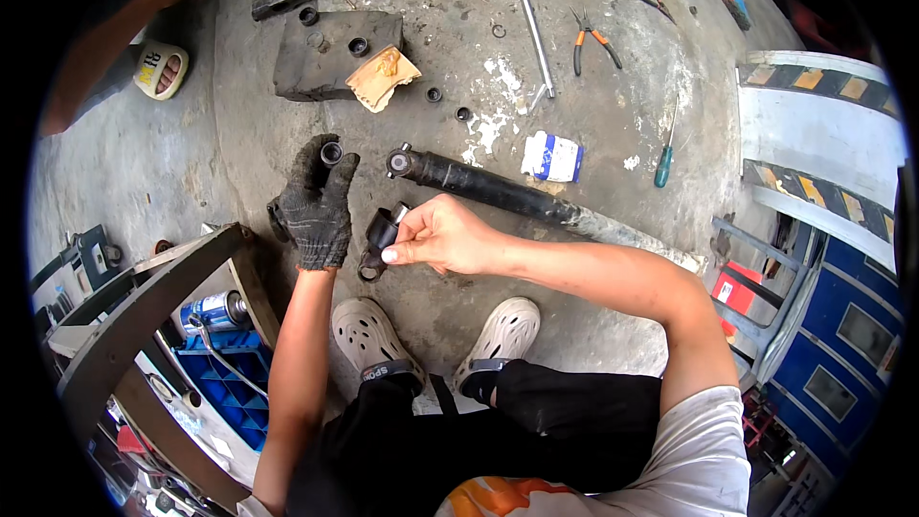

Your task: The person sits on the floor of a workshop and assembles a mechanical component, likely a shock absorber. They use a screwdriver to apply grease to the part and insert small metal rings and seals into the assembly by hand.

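Note:
My left hand (321, 215) wears a dark knit glove and grips a small black bearing cup (331, 153), its round opening facing up, between thumb and fingers. Close beside it, my bare right hand (445, 235) pinches a dark metal joint piece (381, 230) with a shiny round end. The lower part of that piece ends in a ring near my shoe; my fingers cover some of it. Just beyond my right hand, a long black shaft (488, 187) lies slantwise on the concrete, a joint fitting at its left end.
A dark block (325, 62) bears a bearing cup (358, 47) and torn cardboard (383, 78) with grease; a hammer (284, 0) lies behind. Pliers (591, 43), a long-handled wrench (533, 33), a screwdriver (664, 161) and a blue-white box (552, 157) lie rightward. Another person's foot (161, 72) is far left.

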{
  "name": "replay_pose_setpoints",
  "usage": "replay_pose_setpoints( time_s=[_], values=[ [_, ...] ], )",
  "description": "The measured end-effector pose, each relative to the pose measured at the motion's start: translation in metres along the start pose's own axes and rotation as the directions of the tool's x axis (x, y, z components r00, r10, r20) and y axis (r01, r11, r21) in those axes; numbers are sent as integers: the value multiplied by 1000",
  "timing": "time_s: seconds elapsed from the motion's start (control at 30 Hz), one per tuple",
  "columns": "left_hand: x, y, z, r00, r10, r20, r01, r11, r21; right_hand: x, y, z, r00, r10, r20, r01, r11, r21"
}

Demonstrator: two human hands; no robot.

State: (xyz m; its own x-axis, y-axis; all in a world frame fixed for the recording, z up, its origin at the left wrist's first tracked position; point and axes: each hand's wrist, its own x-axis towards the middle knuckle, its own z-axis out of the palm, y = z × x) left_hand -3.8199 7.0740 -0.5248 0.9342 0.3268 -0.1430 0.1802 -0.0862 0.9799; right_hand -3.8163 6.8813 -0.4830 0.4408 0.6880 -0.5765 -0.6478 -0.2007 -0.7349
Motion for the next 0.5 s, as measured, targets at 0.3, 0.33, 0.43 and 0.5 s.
replay_pose_setpoints(
  time_s=[0.3, 0.33, 0.43, 0.5],
  values=[
    [-3, -5, -24, 976, -219, -10, 217, 974, -65, -98, 51, -202, 352, -545, -761, -449, 615, -649],
    [-2, -5, -21, 971, -238, -1, 237, 968, -86, -133, 69, -252, 220, -570, -792, -629, 537, -562],
    [1, -15, -30, 982, -187, -19, 186, 981, -59, -200, 105, -334, -203, -304, -931, -844, 537, 8],
    [5, -21, -39, 981, -186, -50, 182, 981, -65, -225, 153, -383, -163, -148, -975, -837, 544, 58]
  ],
)
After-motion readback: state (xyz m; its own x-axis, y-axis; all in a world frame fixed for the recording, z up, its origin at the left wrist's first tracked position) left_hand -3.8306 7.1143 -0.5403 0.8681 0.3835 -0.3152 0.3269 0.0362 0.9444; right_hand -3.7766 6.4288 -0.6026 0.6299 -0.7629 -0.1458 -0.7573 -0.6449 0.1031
